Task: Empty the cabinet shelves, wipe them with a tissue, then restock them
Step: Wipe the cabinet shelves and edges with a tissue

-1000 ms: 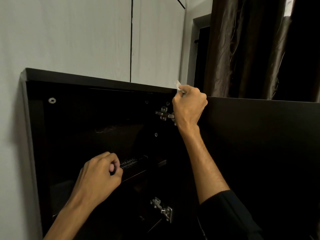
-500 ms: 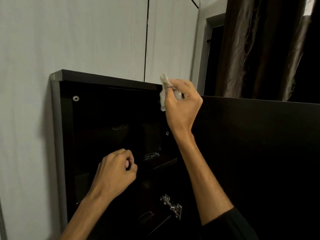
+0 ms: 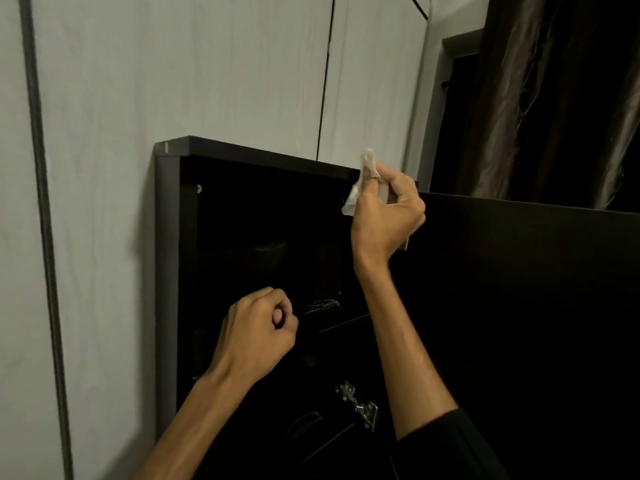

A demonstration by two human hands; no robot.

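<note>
In front of the open dark cabinet [image 3: 173,271], the left hand [image 3: 256,336] hangs curled in an empty fist, while higher up the right hand [image 3: 386,216] pinches a crumpled tissue [image 3: 363,181] at the cabinet's top edge, beside the swung-out door [image 3: 526,306].

Dark cabinet [image 3: 169,271], door swung open, interior too dim to read. Crumpled white tissue [image 3: 362,181] pinched at the top front edge, near the right corner.

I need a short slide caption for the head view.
Right hand grips a tissue at the open cabinet top; left hand curled.
</note>
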